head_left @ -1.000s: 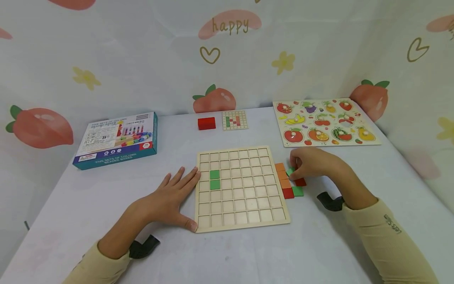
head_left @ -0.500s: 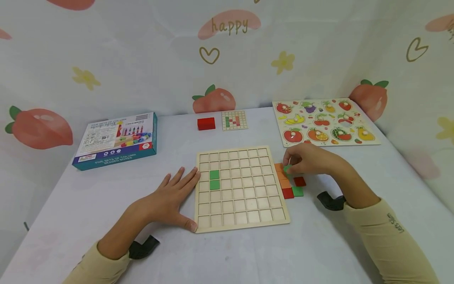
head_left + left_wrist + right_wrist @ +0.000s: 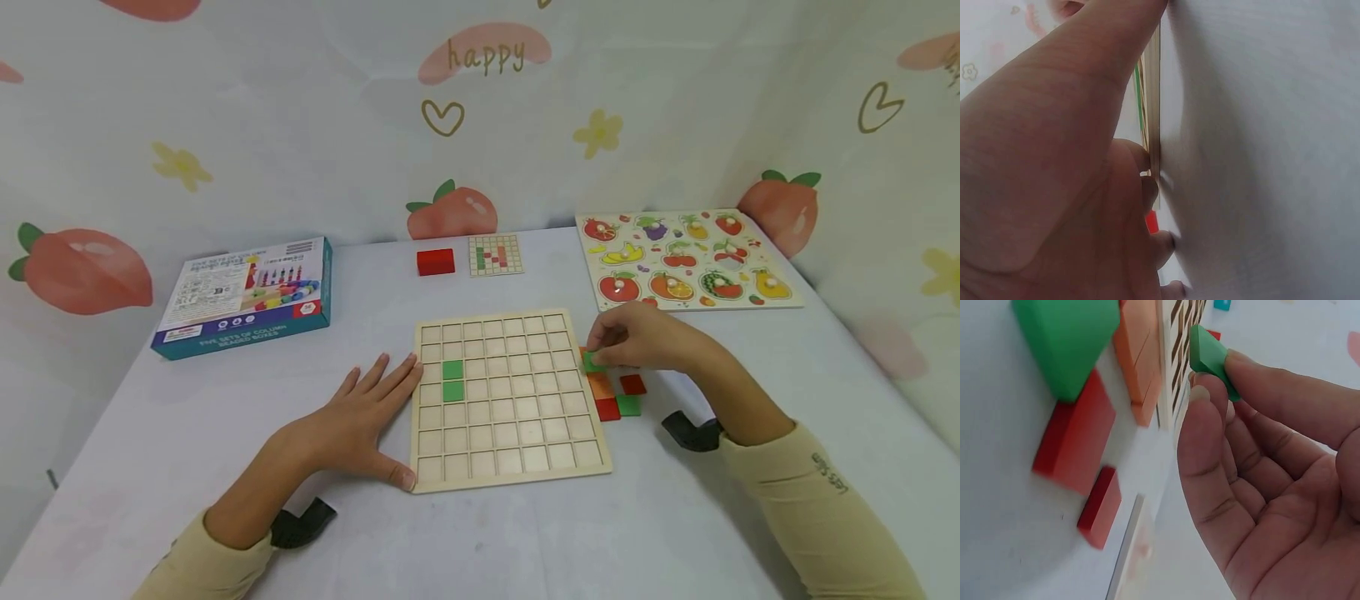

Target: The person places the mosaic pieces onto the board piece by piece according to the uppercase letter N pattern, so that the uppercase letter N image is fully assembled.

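My right hand (image 3: 647,337) pinches a green square tile (image 3: 1211,355) between thumb and fingertips, clear of the table in the right wrist view, close to the right edge of a wooden grid board (image 3: 517,411). Two green tiles (image 3: 453,380) sit one below the other in the board's second column. My left hand (image 3: 362,427) lies with fingers spread, thumb and fingertips along the board's left edge. Beside the board's right edge lie orange tiles (image 3: 602,386), partly hidden by the right hand, with red tiles (image 3: 633,384) and another green tile (image 3: 629,405).
Behind the board stand a red block (image 3: 436,262) and a small card with a coloured grid pattern (image 3: 496,254). A fruit knob puzzle (image 3: 690,292) lies at the back right, close beyond the right hand. A beaded-boxes carton (image 3: 247,296) lies at the back left.
The right hand has lifted the green tile from among the loose tiles and moved it left to the board's right edge, uncovering a red tile. The left hand has stayed in place.
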The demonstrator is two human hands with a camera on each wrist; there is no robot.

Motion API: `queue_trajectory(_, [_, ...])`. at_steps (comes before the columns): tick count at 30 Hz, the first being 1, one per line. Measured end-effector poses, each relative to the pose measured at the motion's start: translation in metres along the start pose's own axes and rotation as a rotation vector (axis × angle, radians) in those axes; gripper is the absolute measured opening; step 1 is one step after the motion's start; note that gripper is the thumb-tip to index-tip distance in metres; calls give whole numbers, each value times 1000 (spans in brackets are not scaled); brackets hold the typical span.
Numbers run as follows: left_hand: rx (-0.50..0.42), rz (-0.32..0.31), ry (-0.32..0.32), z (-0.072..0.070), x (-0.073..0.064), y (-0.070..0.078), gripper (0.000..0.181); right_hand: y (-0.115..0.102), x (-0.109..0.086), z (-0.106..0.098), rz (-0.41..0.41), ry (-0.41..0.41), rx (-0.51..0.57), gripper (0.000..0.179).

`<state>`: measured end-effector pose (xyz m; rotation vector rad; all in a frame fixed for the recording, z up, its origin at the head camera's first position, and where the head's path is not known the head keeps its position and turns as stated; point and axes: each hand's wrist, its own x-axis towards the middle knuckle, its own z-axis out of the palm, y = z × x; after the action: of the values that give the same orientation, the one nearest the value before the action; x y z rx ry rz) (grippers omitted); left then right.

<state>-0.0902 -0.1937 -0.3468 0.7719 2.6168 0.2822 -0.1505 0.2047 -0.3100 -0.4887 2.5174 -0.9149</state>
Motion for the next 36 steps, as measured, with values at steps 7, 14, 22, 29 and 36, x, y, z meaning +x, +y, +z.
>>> queue_trajectory(7, [-5, -1, 0, 1, 0, -1, 138, -12, 6, 11, -52, -24, 10, 4])
queue_trajectory(14, [-10, 7, 9, 2, 1, -1, 137, -29, 17, 24, -93, -52, 11, 4])
queue_trajectory(22, [0, 16, 6, 3, 0, -3, 137, -50, 29, 38, -191, -101, -15, 5])
queue_trajectory(29, [3, 15, 6, 3, 0, -2, 137, -69, 37, 49, -218, -122, -25, 9])
queue_trajectory(36, [-1, 21, 6, 2, -1, -3, 137, -87, 49, 62, -252, -133, -70, 12])
